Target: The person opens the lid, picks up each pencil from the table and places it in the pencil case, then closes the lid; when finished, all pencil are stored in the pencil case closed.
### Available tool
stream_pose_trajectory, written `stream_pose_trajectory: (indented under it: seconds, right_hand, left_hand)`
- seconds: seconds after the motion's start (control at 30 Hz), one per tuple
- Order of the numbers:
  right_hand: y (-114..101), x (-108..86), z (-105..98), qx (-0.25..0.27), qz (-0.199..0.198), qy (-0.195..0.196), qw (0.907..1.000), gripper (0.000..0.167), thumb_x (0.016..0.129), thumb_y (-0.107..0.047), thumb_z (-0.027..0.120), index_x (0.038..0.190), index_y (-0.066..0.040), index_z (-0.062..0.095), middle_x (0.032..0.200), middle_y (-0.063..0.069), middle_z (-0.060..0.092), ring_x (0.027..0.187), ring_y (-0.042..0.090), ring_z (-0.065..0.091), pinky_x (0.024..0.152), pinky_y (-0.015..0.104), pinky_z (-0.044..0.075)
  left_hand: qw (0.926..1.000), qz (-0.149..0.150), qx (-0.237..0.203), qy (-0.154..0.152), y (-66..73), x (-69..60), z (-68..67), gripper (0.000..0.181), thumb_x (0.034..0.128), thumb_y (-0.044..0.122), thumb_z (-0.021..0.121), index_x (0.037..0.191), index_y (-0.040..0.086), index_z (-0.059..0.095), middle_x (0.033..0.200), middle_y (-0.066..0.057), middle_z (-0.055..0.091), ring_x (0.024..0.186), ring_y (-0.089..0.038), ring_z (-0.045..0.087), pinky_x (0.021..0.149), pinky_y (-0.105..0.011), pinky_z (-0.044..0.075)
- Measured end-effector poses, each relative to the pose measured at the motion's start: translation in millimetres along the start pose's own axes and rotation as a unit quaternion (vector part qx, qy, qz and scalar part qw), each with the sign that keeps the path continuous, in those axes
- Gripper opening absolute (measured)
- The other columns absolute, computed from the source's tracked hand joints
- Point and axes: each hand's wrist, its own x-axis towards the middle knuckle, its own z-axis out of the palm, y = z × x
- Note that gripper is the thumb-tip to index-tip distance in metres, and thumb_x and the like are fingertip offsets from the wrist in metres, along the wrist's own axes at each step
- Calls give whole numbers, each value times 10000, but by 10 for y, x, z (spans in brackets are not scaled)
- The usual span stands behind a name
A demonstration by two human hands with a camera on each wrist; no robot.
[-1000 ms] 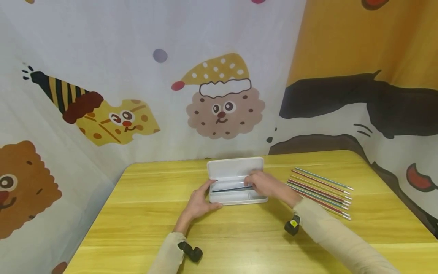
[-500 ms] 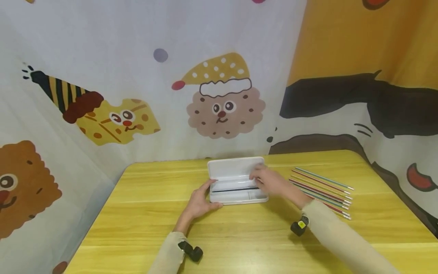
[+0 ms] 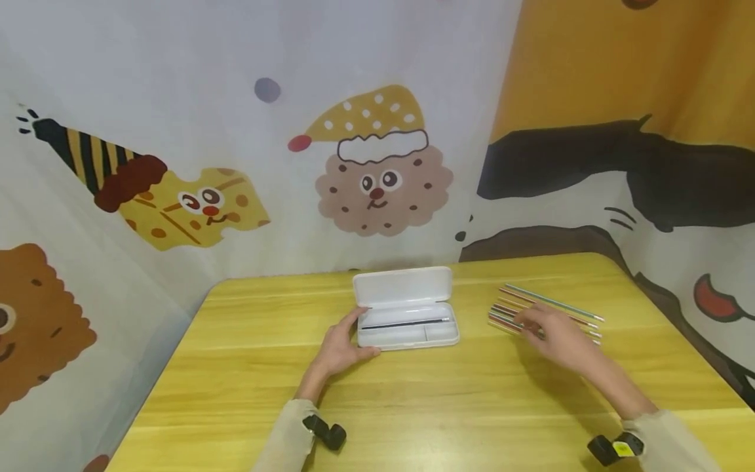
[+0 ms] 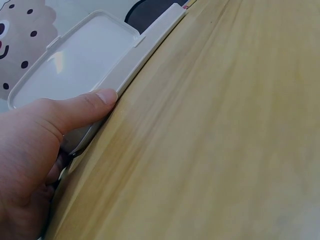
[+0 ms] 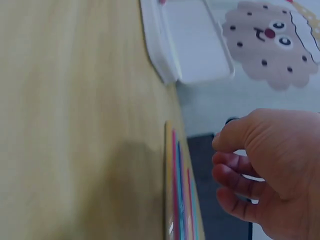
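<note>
A white pencil case (image 3: 403,286) stands with its lid up, and one dark pencil (image 3: 407,323) lies in its long compartment. At the case's left end, my left hand (image 3: 337,351) grips it between thumb and fingers; the left wrist view shows the thumb (image 4: 90,107) on the front edge. Over the row of coloured pencils (image 3: 554,303) on the right hovers my right hand (image 3: 563,341), its fingers loosely bent. In the right wrist view nothing shows between the thumb and fingers of that hand (image 5: 272,170), beside the pencils (image 5: 181,200).
The yellow wood-grain table (image 3: 413,406) reaches back to a curtain (image 3: 283,183) printed with cartoon figures. Several pencils lie side by side, their white-tipped ends to the right. A black device sits on each wrist.
My right hand has left the case and moved right to the coloured pencils. The dark pencil now shows fully in the case. My left hand has stayed on the case; the view has shifted slightly.
</note>
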Motion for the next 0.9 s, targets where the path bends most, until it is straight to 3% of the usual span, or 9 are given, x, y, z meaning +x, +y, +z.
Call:
stream_pose_trajectory:
  seconds: [0.13, 0.23, 0.53, 0.9]
  right_hand:
    - [86, -256, -40, -400, 283, 145, 9987, 224, 750, 46, 805, 932, -60, 729, 816, -54, 593, 693, 86, 499, 537, 289, 447]
    - [139, -388, -43, -542, 356, 259, 9976, 233, 729, 31, 828, 916, -74, 736, 833, -34, 620, 724, 142, 554, 578, 353, 497]
    - [214, -618, -43, -845, 490, 455, 9942, 274, 678, 28, 832, 921, -52, 733, 878, 46, 641, 801, 300, 618, 665, 507, 550]
    - [255, -753, -36, -886, 705, 187, 9934, 273, 673, 38, 851, 893, -58, 720, 822, 7, 629, 724, 203, 590, 577, 392, 526]
  left_hand:
    - [10000, -16, -37, 54, -2, 17, -25, 886, 707, 260, 928, 1464, 150, 481, 1492, -161, 467, 1371, -292, 422, 1115, -443, 362]
    - [10000, -70, -9, 65, -2, 23, -35, 887, 707, 261, 927, 1465, 158, 480, 1492, -161, 467, 1371, -294, 422, 1116, -446, 361]
    - [9999, -168, -31, -7, -5, 21, -33, 891, 716, 273, 925, 1475, 171, 470, 1524, -154, 425, 1395, -307, 387, 1125, -462, 346]
    - [9999, -128, 54, 16, -1, -10, 7, 889, 708, 276, 927, 1469, 170, 479, 1501, -152, 459, 1377, -304, 414, 1116, -468, 357]
